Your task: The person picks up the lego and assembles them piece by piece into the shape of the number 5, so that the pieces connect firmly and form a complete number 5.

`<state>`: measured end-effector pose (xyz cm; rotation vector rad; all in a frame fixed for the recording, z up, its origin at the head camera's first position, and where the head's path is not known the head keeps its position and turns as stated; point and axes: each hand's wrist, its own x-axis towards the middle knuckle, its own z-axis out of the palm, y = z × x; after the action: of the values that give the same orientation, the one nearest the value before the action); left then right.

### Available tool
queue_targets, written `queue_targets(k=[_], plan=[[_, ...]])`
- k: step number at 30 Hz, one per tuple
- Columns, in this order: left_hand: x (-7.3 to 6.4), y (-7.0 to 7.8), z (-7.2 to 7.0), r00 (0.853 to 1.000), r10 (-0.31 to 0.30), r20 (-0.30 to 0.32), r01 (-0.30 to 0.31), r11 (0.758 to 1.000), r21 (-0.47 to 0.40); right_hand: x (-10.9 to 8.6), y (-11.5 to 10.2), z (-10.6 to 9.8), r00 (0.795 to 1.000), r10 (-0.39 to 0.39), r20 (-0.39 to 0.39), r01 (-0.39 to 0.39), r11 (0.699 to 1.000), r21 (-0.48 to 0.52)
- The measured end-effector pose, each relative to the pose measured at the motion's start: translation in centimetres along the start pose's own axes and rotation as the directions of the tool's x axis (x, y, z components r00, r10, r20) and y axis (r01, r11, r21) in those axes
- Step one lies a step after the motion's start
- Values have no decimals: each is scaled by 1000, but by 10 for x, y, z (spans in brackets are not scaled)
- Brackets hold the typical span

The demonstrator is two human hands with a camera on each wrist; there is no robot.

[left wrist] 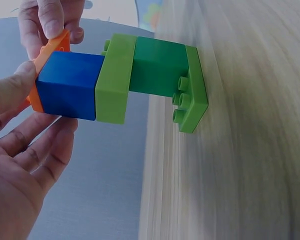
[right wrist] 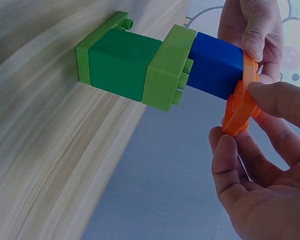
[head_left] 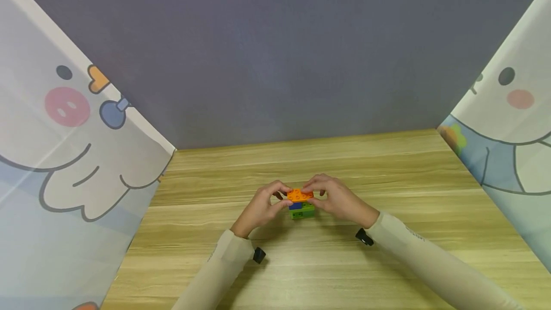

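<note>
A stack of toy building bricks stands on the wooden table. From the bottom it has a flat light green brick (left wrist: 196, 95), a dark green brick (left wrist: 160, 67), a second light green brick (left wrist: 116, 80) and a blue brick (left wrist: 72, 85). On top lies a flat orange brick (head_left: 297, 195), overhanging the blue one. My left hand (head_left: 266, 205) pinches the orange brick's left end between thumb and fingers. At its right end, my right hand (head_left: 337, 198) grips it the same way. Studs show on the light green bricks.
The stack stands on a wood-grain table (head_left: 310, 271). Behind it rises a grey panel (head_left: 275, 61). Cartoon-printed panels (head_left: 26, 214) flank the table on both sides. Black pieces (head_left: 259, 255) hang by both wrists.
</note>
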<state>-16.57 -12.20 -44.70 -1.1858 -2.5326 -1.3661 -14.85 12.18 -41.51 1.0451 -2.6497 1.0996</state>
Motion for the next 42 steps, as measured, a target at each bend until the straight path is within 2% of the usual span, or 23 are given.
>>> queue_targets(k=[13, 17, 21, 25, 31, 35, 42], plan=[[0, 0, 0, 1000, 9, -15, -9, 1000, -13, 2, 1, -1, 1000, 15, 25, -15, 1000, -13], [0, 1, -1, 1000, 7, -5, -7, 999, 36, 2, 1, 0, 1000, 18, 13, -18, 1000, -11], [2, 3, -2, 999, -28, 23, 26, 995, 95, 1, 3, 2, 1000, 14, -7, -14, 1000, -4], [3, 4, -3, 997, -60, 50, 54, 992, 115, 0, 4, 3, 1000, 9, -18, -8, 1000, 3], [5, 5, 0, 995, -71, 62, 61, 986, 156, -2, 5, 4, 999, 19, -32, -19, 1000, 1], [7, 6, 2, 996, -65, 59, 54, 984, 167, -2, 7, 4, 998, 21, -52, -20, 1000, 15], [10, 5, 3, 999, -27, 27, 23, 990, 137, -2, 9, 3, 994, 14, -105, -11, 999, 32]])
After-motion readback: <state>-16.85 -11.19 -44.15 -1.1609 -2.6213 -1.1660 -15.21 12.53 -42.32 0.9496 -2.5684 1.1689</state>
